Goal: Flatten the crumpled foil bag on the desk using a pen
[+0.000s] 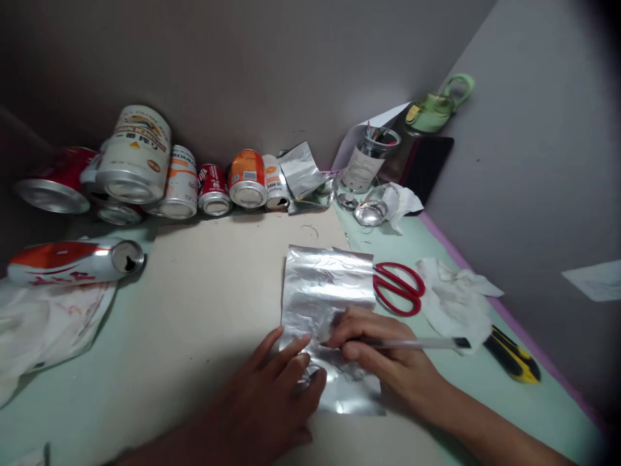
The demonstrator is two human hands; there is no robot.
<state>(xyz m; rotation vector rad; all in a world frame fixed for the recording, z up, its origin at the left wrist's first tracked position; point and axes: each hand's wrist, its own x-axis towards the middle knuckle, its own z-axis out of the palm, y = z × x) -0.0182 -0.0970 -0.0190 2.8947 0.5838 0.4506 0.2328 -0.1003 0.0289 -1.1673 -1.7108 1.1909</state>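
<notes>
A silvery metal sheet (330, 285), cut from a can by its look, lies on a pale board (213, 291). Pressed onto its lower left part is my left hand (284, 395), fingers spread. My right hand (378, 349) is closed around a clear pen (417, 343), whose tip meets the sheet close to my left fingertips. Faint raised lines show in the metal, but I cannot make out their shape. Scissors with red handles (398, 288) sit at the sheet's right edge, their blades hidden under it.
Several drink cans (138, 155) line the back wall, and another can (77, 260) lies at left on crumpled paper (58, 323). To the right are a crumpled tissue (456, 301) and a yellow-black utility knife (513, 356). Behind stands a jar of pens (366, 162).
</notes>
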